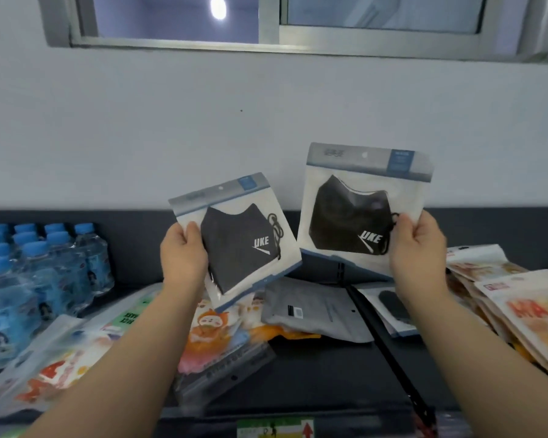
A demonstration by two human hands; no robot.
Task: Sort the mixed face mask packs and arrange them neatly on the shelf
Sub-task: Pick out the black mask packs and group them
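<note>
Both hands are closed on mask packs: my left hand [184, 254] pinches the left edge of one black mask pack [234, 238], thumb on the front, and my right hand [416, 245] pinches the right edge of a second black mask pack [361, 210] the same way. I hold both up in front of the pale wall [266, 121], apart from each other, the left one tilted clockwise and lower, the right one nearly upright. Each shows a dark mask with white "UKE" lettering behind a clear front, under a grey header strip.

Below my hands runs the dark shelf [323, 374], with a black divider rail [389, 358] crossing it at a slant. At far left stands a shrink-wrapped bundle of water bottles [29, 279] with blue caps. Beside it, spread loose over the left part of the shelf, lie colourful cartoon packs [76, 358], overlapping one another. On the right edge of the shelf sits a stack of orange and white packs [525, 305], fanned out. Between the piles, under the two raised packs, a grey pack [314, 308] lies face down just left of the rail, and just right of it another pack with a dark mask [393, 311] lies flat, partly hidden by my right forearm.
</note>
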